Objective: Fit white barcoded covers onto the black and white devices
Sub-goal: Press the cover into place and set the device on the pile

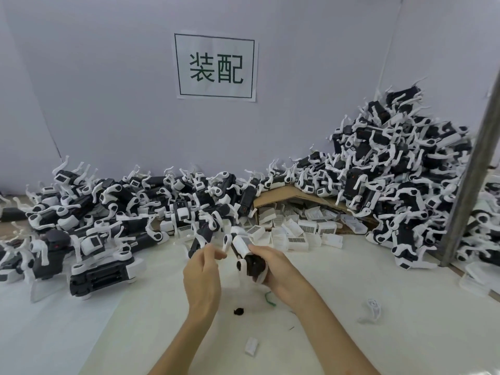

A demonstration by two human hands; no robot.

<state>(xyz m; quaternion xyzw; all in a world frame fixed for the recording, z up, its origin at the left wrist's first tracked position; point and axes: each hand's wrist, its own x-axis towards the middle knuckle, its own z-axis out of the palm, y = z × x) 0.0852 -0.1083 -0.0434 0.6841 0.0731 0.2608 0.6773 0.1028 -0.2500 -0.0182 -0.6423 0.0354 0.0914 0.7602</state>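
Above the middle of the white table, my right hand (273,269) grips a black and white device (250,259) with a white cover (240,243) on its upper end. My left hand (201,272) is beside it on the left, fingers curled toward the device's white arm; whether it pinches that arm is hard to tell. Loose white barcoded covers (303,228) lie heaped just behind the hands, spilling from under a cardboard flap (289,196). Piles of black and white devices fill the left (89,217) and the right (392,180).
A metal pole (470,171) slants up at the right. A single white cover (251,346), a small black bit (239,311), a green wire scrap (269,299) and a clear plastic piece (370,311) lie on the table (378,280) near me. A paper sign (215,65) hangs on the back wall.
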